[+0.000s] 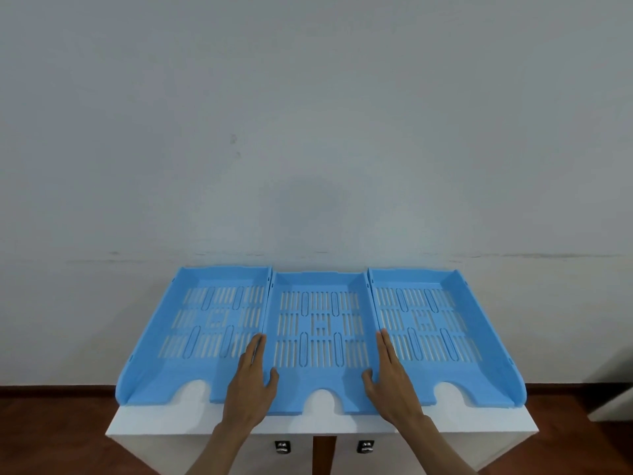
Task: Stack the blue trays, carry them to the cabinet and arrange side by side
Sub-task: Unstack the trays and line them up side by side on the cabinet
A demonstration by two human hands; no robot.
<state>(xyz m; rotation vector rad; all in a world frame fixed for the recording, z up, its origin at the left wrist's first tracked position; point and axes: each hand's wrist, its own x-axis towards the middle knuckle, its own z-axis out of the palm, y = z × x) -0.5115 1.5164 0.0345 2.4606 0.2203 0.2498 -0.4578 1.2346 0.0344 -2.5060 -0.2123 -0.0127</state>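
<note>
Three blue trays sit side by side on a white cabinet (322,428) top, lower centre of frame: left tray (191,323), middle tray (320,334), right tray (442,323), walls touching or nearly so. Left hand (251,382) and right hand (394,378) bracket the middle tray; each grip is half-spread, fingers laid along the outside of a side wall, thumb inside on the tray floor, lightly pinching that wall. Judged step: final arranging, squaring the middle tray between its neighbours. Next move likely calls for only a small nudge to line up the front edges, then release. Cabinet shows two dark handles at bottom centre. Plain pale wall (308,132) fills the upper frame; reddish-brown floor (51,433) at lower left and right.
</note>
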